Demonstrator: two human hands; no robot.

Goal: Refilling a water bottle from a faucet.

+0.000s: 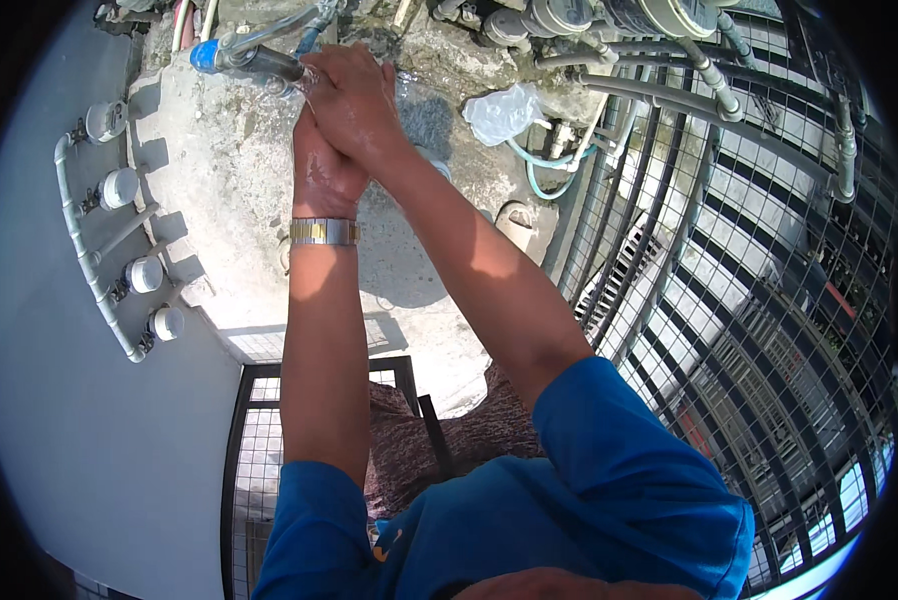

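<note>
My two hands are together below a tap [274, 65] with a blue end, at the top of the head view. My right hand [354, 105] lies over my left hand [324, 178], its fingers wrapped across it. Both look wet, and splashes of clear water show beside the fingers. The left fingers are hidden beneath the right hand. A silver and gold watch [325, 232] circles my left wrist. Behind my wrists is part of a pale, rounded thing that I cannot make out.
Round white meters [119, 188] on a pipe line the left wall; more meters [559, 15] stand at the upper right. A clear plastic bag [504, 112] lies near a teal hose [544, 190]. Wire mesh fencing [749, 270] runs along the right. A black metal frame [234, 450] stands near my left elbow.
</note>
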